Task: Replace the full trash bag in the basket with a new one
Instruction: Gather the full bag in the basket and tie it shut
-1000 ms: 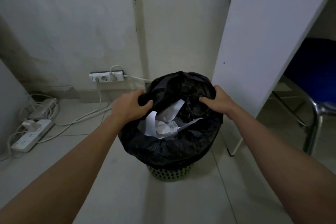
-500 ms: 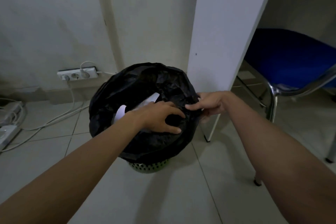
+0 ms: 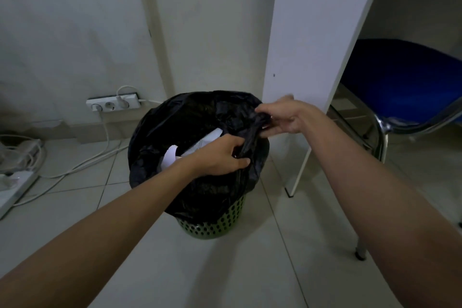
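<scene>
A black trash bag (image 3: 175, 127) lines a green perforated basket (image 3: 215, 225) standing on the tiled floor. White paper scraps (image 3: 172, 157) show inside the bag. Over the right side of the bag's mouth, my left hand (image 3: 220, 157) pinches a bunched strip of the black plastic. My right hand (image 3: 282, 117) grips the upper end of that same twisted strip, a little higher and to the right. The bag's edge still drapes over most of the basket, hiding its rim.
A white desk panel (image 3: 310, 57) stands just right of the basket, with a blue chair (image 3: 405, 85) on metal legs behind it. A wall socket strip (image 3: 112, 104) with plugged cables sits at the left, and a floor power strip (image 3: 15, 182) with tangled cords.
Both hands left the bag's opposite rims and came together at its right edge, gathering the plastic into a twisted strip; the right hand has risen slightly. The view shifted right.
</scene>
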Available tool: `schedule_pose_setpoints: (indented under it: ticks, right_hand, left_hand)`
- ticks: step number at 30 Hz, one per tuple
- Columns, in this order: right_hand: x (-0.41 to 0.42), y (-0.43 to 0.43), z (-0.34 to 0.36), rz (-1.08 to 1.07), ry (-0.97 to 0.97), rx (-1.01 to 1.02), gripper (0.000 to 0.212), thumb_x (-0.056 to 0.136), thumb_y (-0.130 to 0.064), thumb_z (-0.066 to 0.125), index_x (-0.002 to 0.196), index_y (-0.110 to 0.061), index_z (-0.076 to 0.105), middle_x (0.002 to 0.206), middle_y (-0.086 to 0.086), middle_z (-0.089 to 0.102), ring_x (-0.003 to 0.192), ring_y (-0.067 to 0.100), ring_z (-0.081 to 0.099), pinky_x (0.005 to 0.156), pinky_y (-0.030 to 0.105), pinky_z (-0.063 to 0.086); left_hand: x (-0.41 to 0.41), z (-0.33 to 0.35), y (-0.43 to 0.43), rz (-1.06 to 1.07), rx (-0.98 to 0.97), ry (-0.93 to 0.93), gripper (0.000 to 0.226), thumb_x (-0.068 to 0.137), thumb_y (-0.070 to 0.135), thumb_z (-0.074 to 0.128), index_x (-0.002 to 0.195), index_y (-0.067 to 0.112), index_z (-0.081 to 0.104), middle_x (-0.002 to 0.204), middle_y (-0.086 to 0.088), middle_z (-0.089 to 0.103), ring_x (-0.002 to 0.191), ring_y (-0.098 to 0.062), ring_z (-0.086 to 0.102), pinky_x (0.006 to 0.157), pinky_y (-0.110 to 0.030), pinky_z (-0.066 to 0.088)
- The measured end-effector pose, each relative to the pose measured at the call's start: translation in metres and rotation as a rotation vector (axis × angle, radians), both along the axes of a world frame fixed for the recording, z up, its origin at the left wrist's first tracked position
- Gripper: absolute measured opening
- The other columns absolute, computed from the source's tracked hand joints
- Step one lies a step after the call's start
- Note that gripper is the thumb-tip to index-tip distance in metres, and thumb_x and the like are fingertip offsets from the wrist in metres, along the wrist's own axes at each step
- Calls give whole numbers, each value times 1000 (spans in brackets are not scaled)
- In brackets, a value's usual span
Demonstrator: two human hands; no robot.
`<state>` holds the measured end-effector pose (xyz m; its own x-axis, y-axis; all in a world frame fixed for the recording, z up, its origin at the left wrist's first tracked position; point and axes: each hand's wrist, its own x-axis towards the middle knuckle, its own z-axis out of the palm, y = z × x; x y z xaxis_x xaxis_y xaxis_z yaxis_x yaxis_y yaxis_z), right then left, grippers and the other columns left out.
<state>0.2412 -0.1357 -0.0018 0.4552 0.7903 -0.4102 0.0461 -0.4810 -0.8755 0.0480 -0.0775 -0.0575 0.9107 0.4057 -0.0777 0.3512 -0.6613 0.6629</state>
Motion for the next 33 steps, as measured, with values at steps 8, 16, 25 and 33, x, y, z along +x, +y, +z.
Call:
schedule_pose_setpoints:
  ticks: [8,16,25,33]
  right_hand:
    - [-29,8,5,948,-766,-60,51,73,-38,88,118,-31,66,112,-16,68,101,-1,61,88,23,49]
    - [4,15,-11,676,-776,58,21,90,-22,74,70,-26,69,64,-15,62,63,2,55,63,23,43]
    - [-53,38,7,848,-832,90,22,89,-49,69,101,-31,66,100,-4,70,89,14,67,79,34,53]
    - [-40,52,-8,675,-969,21,15,98,-31,62,104,-24,75,98,2,69,95,23,63,77,29,45]
  left_hand:
    - [-17,13,11,108,-345,6,10,97,15,64,90,11,70,76,-4,64,71,-17,59,69,-28,48]
    - [-45,36,30,53,60,459,30,70,16,67,97,24,55,81,2,63,76,-22,67,69,-40,59]
    - [-64,44,78,315,281,-31,23,93,6,50,103,20,65,94,-3,66,93,-27,64,87,-37,51]
    - [-85,34,99,232,412,222,18,91,41,68,96,26,60,78,11,57,76,-18,57,70,-28,42]
